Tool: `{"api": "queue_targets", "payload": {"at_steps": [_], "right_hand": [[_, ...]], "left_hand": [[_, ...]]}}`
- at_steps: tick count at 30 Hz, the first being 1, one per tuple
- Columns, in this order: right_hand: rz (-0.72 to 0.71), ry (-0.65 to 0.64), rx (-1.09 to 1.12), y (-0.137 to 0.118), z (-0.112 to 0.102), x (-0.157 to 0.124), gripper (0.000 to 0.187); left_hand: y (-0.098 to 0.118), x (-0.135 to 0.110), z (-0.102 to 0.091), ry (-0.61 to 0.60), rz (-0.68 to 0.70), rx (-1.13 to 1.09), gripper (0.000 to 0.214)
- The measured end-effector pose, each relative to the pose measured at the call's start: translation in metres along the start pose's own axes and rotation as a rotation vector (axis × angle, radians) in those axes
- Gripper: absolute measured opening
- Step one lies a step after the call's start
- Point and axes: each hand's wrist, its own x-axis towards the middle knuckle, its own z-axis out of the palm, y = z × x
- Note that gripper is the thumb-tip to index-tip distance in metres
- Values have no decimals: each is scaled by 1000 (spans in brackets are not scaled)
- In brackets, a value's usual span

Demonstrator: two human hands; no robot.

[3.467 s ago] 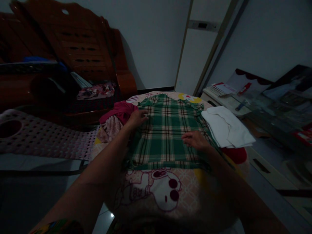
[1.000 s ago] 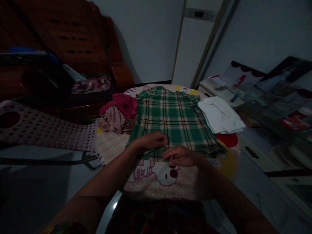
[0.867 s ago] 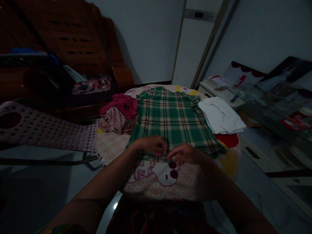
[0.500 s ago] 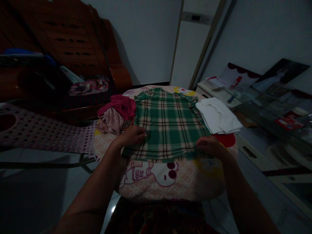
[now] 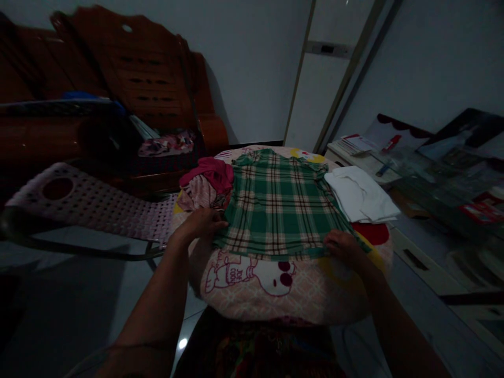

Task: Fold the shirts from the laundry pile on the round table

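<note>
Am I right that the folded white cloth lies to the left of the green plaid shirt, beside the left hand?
Not quite: the head view shows the folded white cloth to the right of the green plaid shirt, nearer the right hand than the left hand.

- My left hand (image 5: 202, 223) out ahead and to the left, palm down, fingers loosely curled, tips pointing right
- Left forearm bare, running up from the lower left, elbow bent low
- My right hand (image 5: 343, 244) palm down on the right, fingers bent under and pointing left
- Right forearm bare, rising from the lower right corner
- Both hands well apart, level with each other
</note>
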Motion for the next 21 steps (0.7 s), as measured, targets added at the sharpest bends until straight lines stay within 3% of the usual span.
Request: {"api": "queue_targets", "payload": {"at_steps": [6,12,21], "right_hand": [[-4,66,-73,-2,7,-5,9],[9,63,-213,-16,15,-6,15],[34,82,-164,-16,14,-18,26]], "left_hand": [[10,-6,5,52,6,35,23],[13,-6,12,33,94,-73,27],[10,-8,14,73,132,-121,32]]}}
